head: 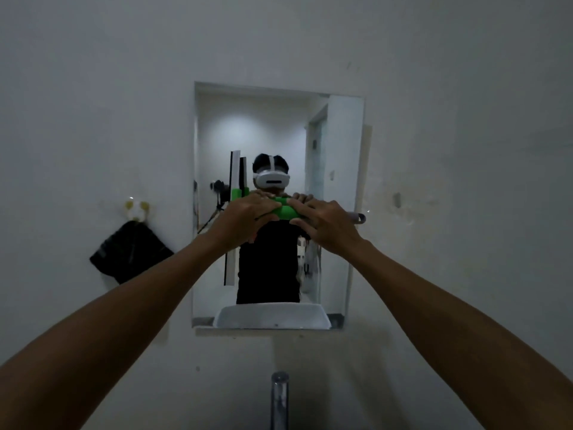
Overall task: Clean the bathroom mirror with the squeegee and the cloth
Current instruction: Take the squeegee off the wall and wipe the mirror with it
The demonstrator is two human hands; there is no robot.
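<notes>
The rectangular mirror (338, 150) hangs on the white wall ahead of me. Both hands grip the green handle of the squeegee (286, 212) in front of the glass at mid height. My left hand (248, 217) holds the handle's left part, my right hand (322, 225) its right part. The squeegee's white and black blade (234, 172) stands upright against the left side of the mirror. Its grey handle end (359, 218) sticks out past the mirror's right edge. A dark cloth (130, 252) hangs from a wall hook (136, 209) left of the mirror.
A chrome tap (279, 398) rises at the bottom centre, below the mirror. The mirror reflects a person wearing a headset, a white basin and a doorway. The wall right of the mirror has patchy marks (397, 200).
</notes>
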